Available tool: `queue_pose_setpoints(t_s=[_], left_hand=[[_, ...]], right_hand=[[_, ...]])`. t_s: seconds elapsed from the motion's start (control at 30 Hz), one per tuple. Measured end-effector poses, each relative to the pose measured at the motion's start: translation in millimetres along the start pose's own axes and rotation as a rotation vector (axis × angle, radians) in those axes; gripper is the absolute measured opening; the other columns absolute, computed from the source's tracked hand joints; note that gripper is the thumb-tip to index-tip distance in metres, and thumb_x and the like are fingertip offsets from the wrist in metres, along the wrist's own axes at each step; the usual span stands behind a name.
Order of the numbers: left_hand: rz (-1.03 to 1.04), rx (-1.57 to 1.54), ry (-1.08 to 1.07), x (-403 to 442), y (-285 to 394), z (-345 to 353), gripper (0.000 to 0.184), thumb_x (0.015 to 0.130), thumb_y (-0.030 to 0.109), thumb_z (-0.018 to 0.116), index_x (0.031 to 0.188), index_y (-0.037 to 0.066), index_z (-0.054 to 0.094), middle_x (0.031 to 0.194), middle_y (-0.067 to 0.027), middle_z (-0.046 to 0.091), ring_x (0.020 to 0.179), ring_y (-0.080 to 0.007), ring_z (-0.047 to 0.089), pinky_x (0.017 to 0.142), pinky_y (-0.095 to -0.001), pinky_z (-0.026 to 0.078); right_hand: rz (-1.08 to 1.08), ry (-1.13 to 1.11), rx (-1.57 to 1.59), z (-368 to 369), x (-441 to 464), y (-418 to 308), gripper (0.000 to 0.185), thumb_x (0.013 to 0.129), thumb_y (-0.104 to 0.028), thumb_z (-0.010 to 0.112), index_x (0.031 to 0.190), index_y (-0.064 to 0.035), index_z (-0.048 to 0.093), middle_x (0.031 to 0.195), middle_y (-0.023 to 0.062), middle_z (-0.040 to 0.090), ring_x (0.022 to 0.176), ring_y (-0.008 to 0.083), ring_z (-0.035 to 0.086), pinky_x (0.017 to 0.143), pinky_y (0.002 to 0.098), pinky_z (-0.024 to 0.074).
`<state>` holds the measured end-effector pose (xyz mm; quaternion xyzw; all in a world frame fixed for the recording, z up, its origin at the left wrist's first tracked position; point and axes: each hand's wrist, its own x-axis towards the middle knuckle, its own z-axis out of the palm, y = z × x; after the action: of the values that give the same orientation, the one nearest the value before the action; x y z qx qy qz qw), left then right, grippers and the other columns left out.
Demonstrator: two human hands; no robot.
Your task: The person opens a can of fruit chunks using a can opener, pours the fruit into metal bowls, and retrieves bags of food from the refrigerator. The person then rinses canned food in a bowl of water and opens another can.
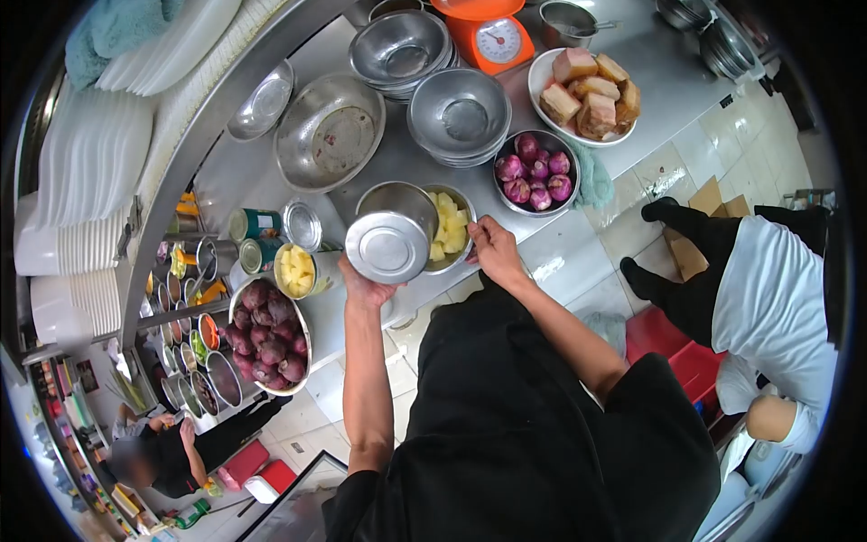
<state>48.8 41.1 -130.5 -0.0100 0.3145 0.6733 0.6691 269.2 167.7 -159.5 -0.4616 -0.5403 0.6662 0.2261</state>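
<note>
The person's right hand (493,246) pinches the right rim of a round silver metal bowl (442,267) holding pale yellow chunks (450,224), some fingers hidden beneath. Left of that bowl, the left hand (364,287) supports a silver metal vessel with a ringed circular face (388,246); its fingers, mostly concealed, cannot be judged. The vessel covers the bowl's left side. Whether the bowl touches the grey metal desk (650,81) is unclear.

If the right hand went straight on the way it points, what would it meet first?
Probably the round metal bowl holding yellow chunks; the right hand appears to grip its rim, depth unclear.
</note>
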Motion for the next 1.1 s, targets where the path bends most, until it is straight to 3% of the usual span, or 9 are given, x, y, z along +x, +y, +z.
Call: queue_pose_setpoints(t_s=[0.23, 0.4, 0.5, 0.63, 0.7, 0.77, 0.9, 1.03, 1.1], left_hand=[[0.566, 0.305, 0.413, -74.4, -4.3, 31.1, 0.056, 0.096, 0.048, 0.05, 0.123, -0.001, 0.055, 0.116, -0.0169, 0.063, 0.097, -0.0298, 0.067, 0.081, -0.0377, 0.055], [0.728, 1.194, 0.532, -172.5, -4.5, 25.5, 0.041, 0.074, 0.034, 0.082, 0.081, 0.002, 0.058, 0.075, 0.0003, 0.055, 0.067, -0.0061, 0.047, 0.06, -0.0217, 0.036], [0.756, 1.439, 0.676, -199.0, -11.8, 11.8, 0.037, 0.061, 0.014, 0.088, 0.08, 0.002, 0.059, 0.078, -0.0065, 0.061, 0.073, -0.0164, 0.059, 0.067, -0.0284, 0.046], [0.854, 1.543, 0.758, -205.5, -24.4, -1.8, 0.038, 0.058, 0.013, 0.09, 0.079, 0.002, 0.06, 0.09, -0.0146, 0.066, 0.083, -0.0293, 0.065, 0.075, -0.0358, 0.052], [0.913, 1.544, 0.787, -201.1, -32.5, -14.2, 0.039, 0.058, 0.013, 0.091, 0.081, 0.002, 0.062, 0.104, -0.0185, 0.067, 0.095, -0.0328, 0.065, 0.08, -0.039, 0.053], [0.98, 1.503, 0.804, -193.2, -38.1, -27.9, 0.038, 0.06, 0.012, 0.089, 0.085, 0.002, 0.063, 0.115, -0.0222, 0.064, 0.104, -0.0357, 0.064, 0.086, -0.0403, 0.052], [0.967, 1.462, 0.875, -182.6, -46.4, -45.3, 0.052, 0.065, 0.012, 0.088, 0.109, 0.001, 0.062, 0.128, -0.0285, 0.057, 0.119, -0.0406, 0.057, 0.096, -0.0413, 0.049], [0.954, 1.415, 0.907, -186.7, -48.8, -46.5, 0.062, 0.071, 0.012, 0.084, 0.126, 0.0, 0.057, 0.129, -0.0269, 0.057, 0.122, -0.0409, 0.055, 0.093, -0.0401, 0.051], [0.965, 1.307, 0.885, -194.6, -48.1, -43.8, 0.065, 0.072, 0.013, 0.083, 0.13, 0.002, 0.055, 0.135, -0.0268, 0.053, 0.119, -0.0398, 0.057, 0.093, -0.0408, 0.052]], right_hand=[[0.004, 0.112, 0.131, 5.6, -3.4, 10.0, 0.026, 0.101, -0.022, 0.054, 0.09, 0.0016, 0.056, 0.069, 0.0063, 0.06, 0.057, 0.0121, 0.062, 0.051, 0.0279, 0.0543], [0.02, 0.137, 0.154, -1.1, -5.3, 16.8, 0.025, 0.101, -0.026, 0.054, 0.104, -0.0012, 0.056, 0.083, 0.0088, 0.064, 0.062, 0.0133, 0.064, 0.048, 0.0269, 0.0536], [-0.063, 0.284, -0.065, -14.8, -30.1, 1.3, 0.032, 0.096, -0.031, 0.063, 0.11, -0.0036, 0.055, 0.088, 0.0098, 0.066, 0.062, 0.0126, 0.061, 0.053, 0.0265, 0.0477], [-0.097, 0.211, -0.501, -40.1, -73.3, 20.6, 0.024, 0.091, -0.016, 0.069, 0.074, -0.0036, 0.057, 0.059, -0.0039, 0.048, 0.057, 0.0047, 0.039, 0.051, 0.0228, 0.0322], [0.07, 0.037, -0.778, -58.8, -98.7, 62.6, 0.031, 0.084, -0.034, 0.072, 0.088, -0.0037, 0.068, 0.074, 0.0111, 0.068, 0.068, 0.026, 0.066, 0.064, 0.0385, 0.0492], [0.416, -0.314, -1.027, -74.2, -112.1, 107.9, 0.049, 0.091, -0.038, 0.063, 0.128, -0.0063, 0.057, 0.101, 0.0188, 0.069, 0.1, 0.0374, 0.064, 0.085, 0.0389, 0.0504], [0.276, -0.879, -0.486, -84.3, -95.5, 147.5, 0.047, 0.094, -0.032, 0.06, 0.131, -0.0031, 0.055, 0.105, 0.0133, 0.069, 0.101, 0.0234, 0.061, 0.088, 0.0332, 0.0488], [0.278, -0.619, -0.781, 27.8, -101.8, -30.4, 0.042, 0.084, -0.022, 0.077, 0.121, -0.0052, 0.065, 0.106, 0.0048, 0.067, 0.098, 0.012, 0.062, 0.085, 0.0288, 0.0501], [-0.193, -0.483, -0.572, 73.8, -94.6, -72.2, 0.034, 0.078, -0.018, 0.082, 0.109, -0.0073, 0.07, 0.093, 0.0025, 0.067, 0.083, 0.0102, 0.061, 0.068, 0.0267, 0.0504]])
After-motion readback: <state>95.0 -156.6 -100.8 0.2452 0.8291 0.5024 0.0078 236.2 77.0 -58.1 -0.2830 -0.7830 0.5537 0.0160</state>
